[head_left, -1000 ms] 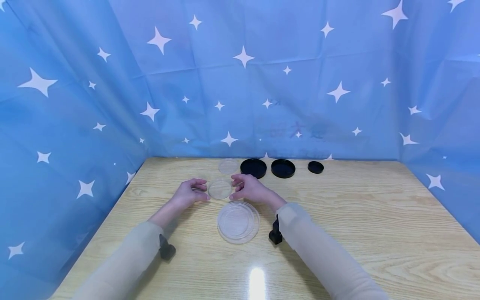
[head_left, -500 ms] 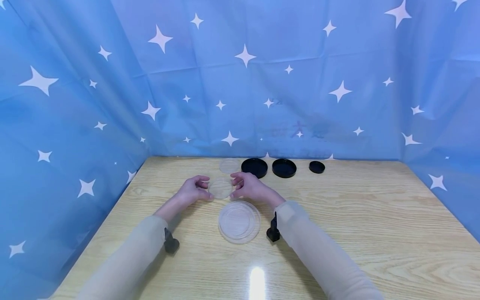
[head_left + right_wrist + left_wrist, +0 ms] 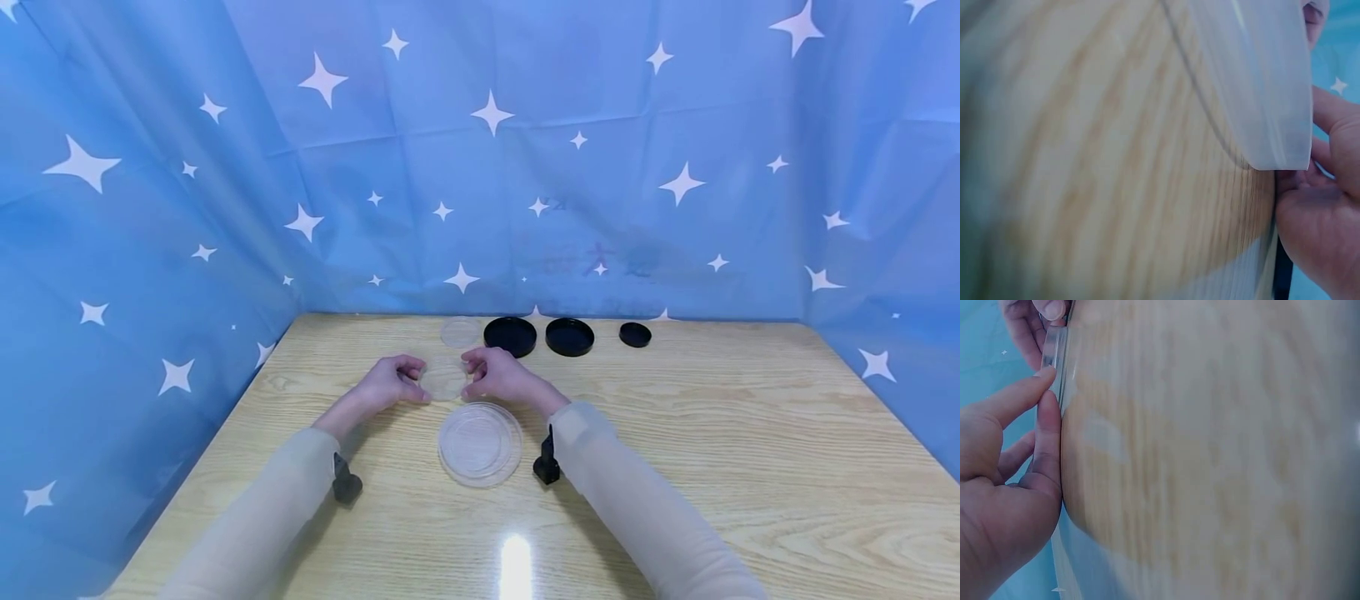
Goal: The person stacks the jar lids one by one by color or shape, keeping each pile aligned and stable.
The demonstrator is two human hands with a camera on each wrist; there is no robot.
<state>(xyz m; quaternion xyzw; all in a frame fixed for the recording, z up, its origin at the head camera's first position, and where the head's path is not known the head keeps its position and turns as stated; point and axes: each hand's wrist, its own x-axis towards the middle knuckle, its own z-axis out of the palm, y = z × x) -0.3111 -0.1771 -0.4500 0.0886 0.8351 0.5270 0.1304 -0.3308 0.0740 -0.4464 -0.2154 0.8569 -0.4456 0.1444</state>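
A clear petri dish (image 3: pixel 444 380) lies on the table between my two hands. My left hand (image 3: pixel 381 387) grips its left edge; in the left wrist view the thumb and index fingertips meet the clear rim (image 3: pixel 1055 353). On the opposite side my right hand (image 3: pixel 506 377) holds the right edge with curled fingers and thumb. The right wrist view shows that hand (image 3: pixel 1329 181) partly behind a large translucent dish wall (image 3: pixel 1266 94), so its fingertips are hidden. Just nearer to me sits a stack of clear round dishes (image 3: pixel 480 444), smaller circles inside larger ones.
Along the back of the wooden table (image 3: pixel 750 433) stand a clear round dish (image 3: pixel 460 332), two larger black dishes, one left (image 3: pixel 510 337) and one right (image 3: pixel 570 337), and a small black dish (image 3: pixel 635 334). A blue star-patterned curtain (image 3: pixel 480 167) surrounds the back and sides.
My left hand has moved right, from just beside the petri dish to gripping its left edge. My right hand and the other dishes have hardly moved.
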